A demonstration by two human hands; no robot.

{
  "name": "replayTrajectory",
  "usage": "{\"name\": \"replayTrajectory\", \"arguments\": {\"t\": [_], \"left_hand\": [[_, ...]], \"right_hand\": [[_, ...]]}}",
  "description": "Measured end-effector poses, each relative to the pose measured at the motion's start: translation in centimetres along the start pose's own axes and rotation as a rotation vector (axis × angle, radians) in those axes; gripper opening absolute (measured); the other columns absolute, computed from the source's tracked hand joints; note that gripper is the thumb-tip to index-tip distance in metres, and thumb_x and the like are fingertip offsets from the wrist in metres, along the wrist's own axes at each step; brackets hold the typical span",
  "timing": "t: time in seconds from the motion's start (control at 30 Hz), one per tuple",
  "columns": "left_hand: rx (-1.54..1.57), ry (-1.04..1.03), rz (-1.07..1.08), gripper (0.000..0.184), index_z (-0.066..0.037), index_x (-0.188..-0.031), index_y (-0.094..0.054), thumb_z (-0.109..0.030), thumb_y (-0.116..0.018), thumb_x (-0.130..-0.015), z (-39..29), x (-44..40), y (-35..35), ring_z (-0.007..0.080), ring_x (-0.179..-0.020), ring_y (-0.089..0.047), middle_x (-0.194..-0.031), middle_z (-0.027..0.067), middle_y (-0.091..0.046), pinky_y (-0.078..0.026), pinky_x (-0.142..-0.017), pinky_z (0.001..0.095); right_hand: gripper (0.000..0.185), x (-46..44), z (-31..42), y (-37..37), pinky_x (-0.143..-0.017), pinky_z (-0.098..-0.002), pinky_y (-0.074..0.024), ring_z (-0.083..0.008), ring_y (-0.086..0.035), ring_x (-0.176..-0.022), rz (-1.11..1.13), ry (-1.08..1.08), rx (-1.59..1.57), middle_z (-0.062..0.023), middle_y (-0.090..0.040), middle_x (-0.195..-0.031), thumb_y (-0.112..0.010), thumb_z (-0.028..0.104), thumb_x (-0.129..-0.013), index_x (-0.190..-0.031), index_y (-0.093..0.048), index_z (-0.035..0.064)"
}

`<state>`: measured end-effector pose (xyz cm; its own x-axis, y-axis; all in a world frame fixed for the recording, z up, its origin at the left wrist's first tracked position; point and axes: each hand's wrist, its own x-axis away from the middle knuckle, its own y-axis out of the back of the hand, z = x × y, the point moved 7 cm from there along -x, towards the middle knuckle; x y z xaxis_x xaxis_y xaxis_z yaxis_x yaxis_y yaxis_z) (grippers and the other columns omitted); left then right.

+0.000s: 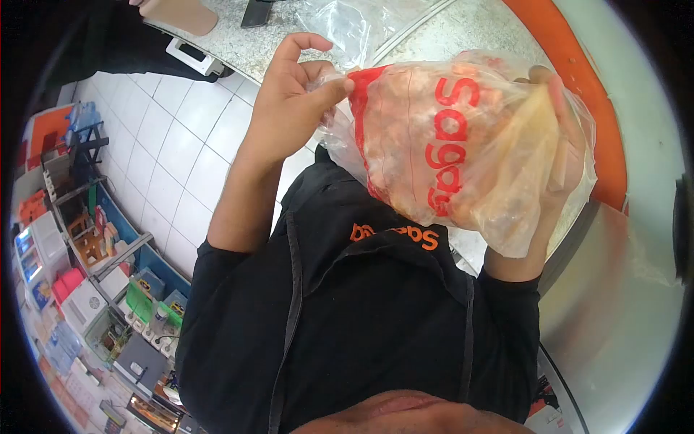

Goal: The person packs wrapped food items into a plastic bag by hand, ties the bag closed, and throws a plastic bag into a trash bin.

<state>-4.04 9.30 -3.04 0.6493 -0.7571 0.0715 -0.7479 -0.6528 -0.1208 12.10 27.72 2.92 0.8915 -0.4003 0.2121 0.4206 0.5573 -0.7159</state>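
Observation:
A clear plastic bag (412, 137) with red lettering and a red band hangs between my two hands, packed with orange-pink lumps that I cannot identify. My left hand (300, 94) pinches its gathered left end between thumb and fingers, with the index finger curled above. At the other end, my right hand (567, 137) grips the bag, partly covered by loose, cloudy plastic, so some of its fingers are hidden. The bag is held over the near edge of a speckled counter (499, 32), in front of my black apron (383, 311).
Crumpled clear plastic (354, 29) and a dark phone-like object (256, 13) lie on the counter. Another person's dark clothing (130, 43) shows at upper left, near a beige container (181, 14). An orange-edged pale surface (643, 94) curves along the right. Cluttered shelves (108, 253) stand left, beyond white floor tiles.

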Motion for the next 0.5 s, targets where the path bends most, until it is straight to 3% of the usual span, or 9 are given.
{"name": "replayTrajectory", "arguments": {"t": [0.03,0.1,0.13,0.2,0.3,0.33,0.37,0.47,0.5], "left_hand": [[-0.001,0.0,0.008,0.045,-0.006,-0.117,-0.041,-0.001,-0.067,-0.081,0.2,-0.1,0.0,0.0074,-0.052,-0.047,-0.07,0.0036,-0.06,-0.036,-0.047,0.0228],[0.332,0.021,-0.064,0.059,-0.008,-0.128,-0.031,0.003,-0.065,-0.081,1.1,0.1,0.7,0.0083,-0.053,-0.049,-0.092,0.0104,-0.063,-0.039,-0.047,0.0222],[0.331,0.026,-0.056,0.059,-0.008,-0.128,-0.031,0.003,-0.065,-0.081,1.3,0.1,0.7,0.0083,-0.053,-0.049,-0.092,0.0104,-0.063,-0.039,-0.047,0.0222],[0.448,-0.081,0.092,0.066,-0.008,-0.139,-0.025,0.0,-0.062,-0.085,0.6,0.2,-0.1,0.0075,-0.062,-0.052,-0.116,0.0144,-0.059,-0.039,-0.049,0.0179],[0.362,-0.107,0.155,0.078,-0.009,-0.144,-0.018,-0.002,-0.065,-0.082,0.1,0.6,-1.9,0.0069,-0.064,-0.054,-0.125,0.0202,-0.055,-0.042,-0.051,0.0168],[0.314,-0.122,0.184,0.084,-0.01,-0.147,-0.014,-0.003,-0.067,-0.081,-0.2,0.9,-2.4,0.0067,-0.064,-0.054,-0.13,0.0231,-0.052,-0.043,-0.053,0.0162],[0.308,-0.122,0.192,0.084,-0.01,-0.147,-0.014,-0.003,-0.067,-0.081,-0.5,1.4,-2.3,0.0067,-0.064,-0.054,-0.13,0.0231,-0.052,-0.043,-0.053,0.0162],[0.43,-0.097,0.4,0.093,-0.011,-0.151,-0.003,0.001,-0.06,-0.079,-0.7,2.8,-1.1,0.0037,-0.065,-0.053,-0.136,0.032,-0.043,-0.046,-0.056,0.0158],[0.428,-0.099,0.404,0.093,-0.011,-0.151,-0.003,0.001,-0.06,-0.079,-0.4,3.1,-1.2,0.0037,-0.065,-0.053,-0.136,0.032,-0.043,-0.046,-0.056,0.0158]], "right_hand": [[0.024,0.0,0.1,-0.1,-0.076,-0.0356,-0.0548,-0.0244,-0.065,-0.088,-0.005,0.006,-0.001,-0.0141,-0.064,-0.096,-0.048,0.024,-0.099,-0.093,-0.055,0.0025],[0.027,0.2,0.2,-1.8,-0.073,-0.0349,-0.0548,-0.0258,-0.066,-0.084,0.165,0.006,-0.08,-0.0152,-0.064,-0.092,-0.044,0.026,-0.1,-0.089,-0.053,0.0033],[0.027,0.2,0.3,-1.8,-0.073,-0.0349,-0.0548,-0.0258,-0.066,-0.084,0.158,0.011,-0.083,-0.0152,-0.064,-0.092,-0.044,0.026,-0.1,-0.089,-0.053,0.0033],[0.025,0.6,0.3,-3.6,-0.072,-0.0335,-0.0545,-0.0237,-0.066,-0.08,0.438,-0.021,-0.123,-0.0146,-0.064,-0.086,-0.047,0.025,-0.099,-0.087,-0.052,0.0031],[0.025,0.4,-1.0,-3.0,-0.072,-0.033,-0.0542,-0.0224,-0.066,-0.077,0.454,-0.025,-0.012,-0.0144,-0.063,-0.081,-0.05,0.027,-0.097,-0.086,-0.052,0.0035],[0.028,0.4,-1.2,-3.5,-0.056,-0.0257,-0.0432,-0.0121,-0.053,-0.062,0.25,0.029,0.238,-0.0032,-0.052,-0.07,-0.044,0.029,-0.099,-0.088,-0.049,0.0043],[0.028,0.2,-1.0,-2.8,-0.056,-0.0257,-0.0432,-0.0121,-0.053,-0.062,0.248,0.037,0.234,-0.0032,-0.052,-0.07,-0.044,0.029,-0.099,-0.088,-0.049,0.0043],[0.032,-1.5,-1.0,1.3,-0.067,-0.028,-0.0511,-0.0192,-0.062,-0.072,0.11,-0.018,0.132,-0.008,-0.062,-0.084,-0.042,0.029,-0.1,-0.096,-0.055,0.0005],[0.03,-1.8,-1.2,2.7,-0.074,-0.0339,-0.0524,-0.0239,-0.064,-0.078,0.005,-0.064,-0.042,-0.0121,-0.064,-0.087,-0.047,0.029,-0.098,-0.098,-0.056,0.0001]]}}
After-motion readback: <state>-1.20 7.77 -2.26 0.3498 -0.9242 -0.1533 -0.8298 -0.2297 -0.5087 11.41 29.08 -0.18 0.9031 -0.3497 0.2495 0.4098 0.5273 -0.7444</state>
